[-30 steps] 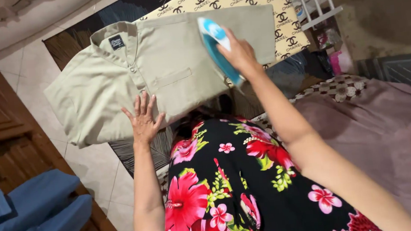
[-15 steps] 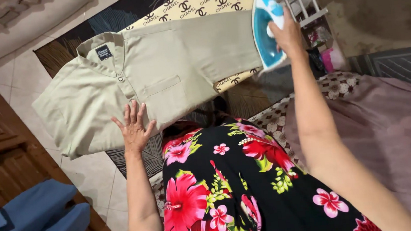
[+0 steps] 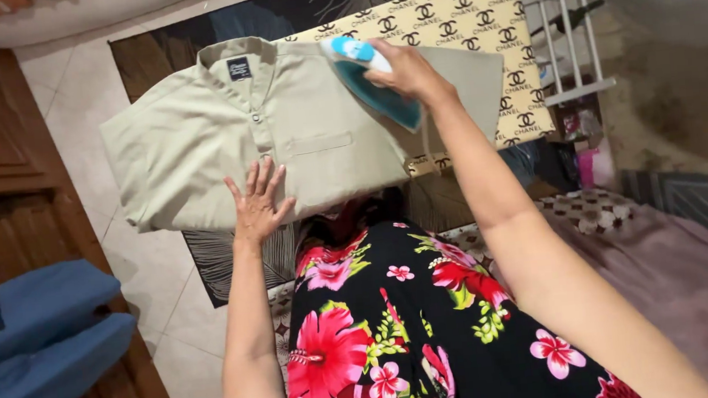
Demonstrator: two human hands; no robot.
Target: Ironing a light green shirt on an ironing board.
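Half a second back the iron stood lifted off the far end of the board, by the metal rest; now the right hand [image 3: 408, 73] has brought the blue-and-white iron [image 3: 367, 80] back down onto the khaki shirt [image 3: 229, 141], its soleplate lying on the cloth toward the hem side of the chest pocket. That hand is closed around the iron's handle, fingers wrapped over the top.

On the collar side of the pocket and nearer the person, the left hand [image 3: 258, 200] lies flat with fingers spread on the shirt's lower edge, gripping nothing; pressing down there probably keeps the cloth taut and stops it sliding as the iron passes. The two hands sit well apart.

Spread front-up, the shirt covers most of the ironing board [image 3: 475, 18], whose yellow patterned cover shows only beyond the shirt's hem end. Past that end stands the white metal iron rest [image 3: 567, 44]. Off the shirt's collar side, across the tiled floor, blue garments [image 3: 33, 338] lie folded on a wooden surface.
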